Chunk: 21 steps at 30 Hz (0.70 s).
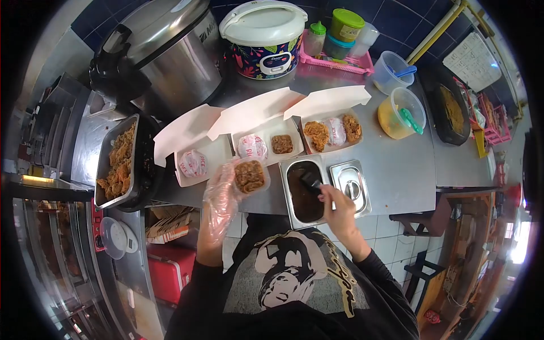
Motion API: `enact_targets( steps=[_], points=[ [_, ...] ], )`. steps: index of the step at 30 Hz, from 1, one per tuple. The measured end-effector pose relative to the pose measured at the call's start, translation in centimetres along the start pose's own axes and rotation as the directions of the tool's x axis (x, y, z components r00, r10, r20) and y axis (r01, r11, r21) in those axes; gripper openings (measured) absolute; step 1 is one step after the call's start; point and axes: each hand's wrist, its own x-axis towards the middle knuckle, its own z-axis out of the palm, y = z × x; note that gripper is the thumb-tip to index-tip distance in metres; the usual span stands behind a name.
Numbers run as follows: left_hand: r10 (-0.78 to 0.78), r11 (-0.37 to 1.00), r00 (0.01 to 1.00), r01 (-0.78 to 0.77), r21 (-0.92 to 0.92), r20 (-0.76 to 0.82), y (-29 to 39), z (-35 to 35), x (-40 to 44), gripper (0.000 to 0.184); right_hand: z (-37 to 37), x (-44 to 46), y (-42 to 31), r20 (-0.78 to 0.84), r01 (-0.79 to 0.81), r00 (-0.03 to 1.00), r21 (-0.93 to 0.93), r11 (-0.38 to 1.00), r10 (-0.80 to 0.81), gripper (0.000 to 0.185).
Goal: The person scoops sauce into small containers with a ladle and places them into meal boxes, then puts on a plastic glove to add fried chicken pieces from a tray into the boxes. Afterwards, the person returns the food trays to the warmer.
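My left hand (220, 198), in a clear plastic glove, holds a small clear plastic tub (250, 177) of brown, saucy food in front of the boxes. Bare, my right hand (341, 216) grips a black utensil (310, 181), its head over or in the brown sauce of a steel pan (287, 196); whether it is a spoon or a brush I cannot tell. Behind stand three open cardboard boxes. The left box (218, 156) has a wrapped rice packet, the middle box (269, 124) a rice packet and a tub, the right box (317, 113) rice between fried chicken pieces.
A lidded steel pan (364, 198) adjoins the sauce pan. Left is a dark tray (134, 164) of fried chicken. A large steel cooker (181, 68) and a flowered rice cooker (263, 51) stand behind. Plastic tubs, one a yellowish container (391, 116), are at right.
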Motion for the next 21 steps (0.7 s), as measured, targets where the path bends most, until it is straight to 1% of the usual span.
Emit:
enact_targets(
  steps=[2,3,6,9,12,15,18,21],
  points=[
    [-0.001,1.000,0.999,0.000,-0.016,-0.033,0.0,-1.2,0.0,0.034,1.1,-0.6,0.4,0.055,0.128,0.991,-0.076,0.989,-0.124,0.015],
    [0.005,1.000,0.997,-0.007,-0.021,-0.076,0.1,-1.3,-0.2,0.034,1.5,-0.7,0.4,0.062,0.143,0.988,-0.068,0.987,-0.139,0.017],
    [0.036,0.999,0.998,-0.037,-0.025,-0.052,0.2,-2.1,0.0,0.035,1.8,-0.9,0.6,0.113,0.147,0.984,-0.098,0.984,-0.136,0.016],
    [0.061,0.995,0.997,-0.064,-0.077,-0.043,0.4,-2.5,0.0,0.037,2.3,-1.4,1.6,0.110,0.127,0.987,-0.055,0.990,-0.121,0.014],
    [0.060,0.996,0.996,-0.064,-0.061,-0.061,0.7,-2.2,-0.1,0.030,2.5,-1.7,1.6,0.125,-0.038,0.992,0.035,0.999,0.033,0.010],
    [0.054,0.995,0.998,-0.055,-0.079,-0.027,0.7,-2.0,-0.2,0.031,2.2,-1.5,1.1,0.131,-0.284,0.955,0.147,0.948,0.266,0.009],
    [0.057,0.995,0.996,-0.062,-0.081,-0.063,0.5,-1.4,-0.3,0.032,2.4,-2.0,1.3,0.070,-0.357,0.934,0.232,0.905,0.351,0.009],
    [0.029,0.997,0.999,-0.030,-0.065,-0.025,0.3,-2.0,0.0,0.038,1.9,-2.1,0.2,0.018,-0.350,0.933,0.282,0.893,0.359,0.009]
  ],
)
